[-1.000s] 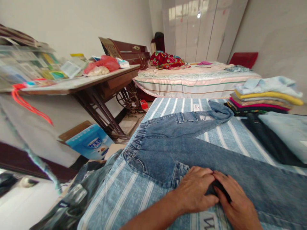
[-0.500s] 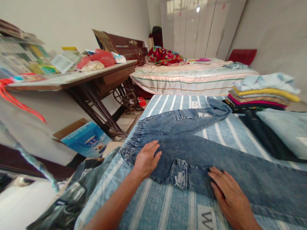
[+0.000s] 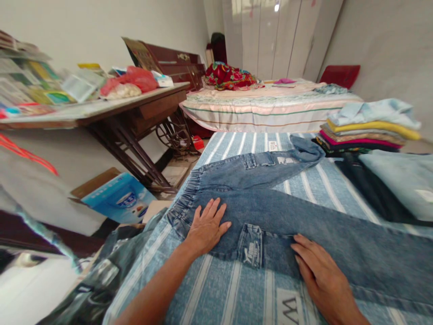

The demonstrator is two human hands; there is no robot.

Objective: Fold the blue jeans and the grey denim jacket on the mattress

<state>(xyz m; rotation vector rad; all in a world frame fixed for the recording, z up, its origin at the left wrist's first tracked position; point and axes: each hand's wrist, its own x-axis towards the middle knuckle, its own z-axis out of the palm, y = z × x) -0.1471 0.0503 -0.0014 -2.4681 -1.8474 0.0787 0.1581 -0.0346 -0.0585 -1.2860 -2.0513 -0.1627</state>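
A pair of blue jeans [image 3: 270, 203] with an elastic waistband and cargo pockets lies spread on a blue-and-white striped bedsheet [image 3: 196, 289]. The waistband points left; the near leg stretches out to the right, and the far leg is bunched at its hem. My left hand [image 3: 208, 228] rests flat on the jeans near the waist, its fingers spread. Beside the near cargo pocket, my right hand [image 3: 321, 271] lies on the near leg with fingers stretched out. Neither hand grips the cloth.
Folded clothes [image 3: 368, 131] are stacked at the right, with dark and pale blue trousers [image 3: 402, 180] before them. Dark clothing [image 3: 111, 266] hangs by the bed's left edge. A sewing-machine table [image 3: 135, 101] and a blue box [image 3: 122, 198] stand left; another bed [image 3: 270, 108] is behind.
My left hand has flattened onto the jeans, its fingers spreading wider. My right hand stays at nearly the same place on the leg. The whole view has shifted slightly.
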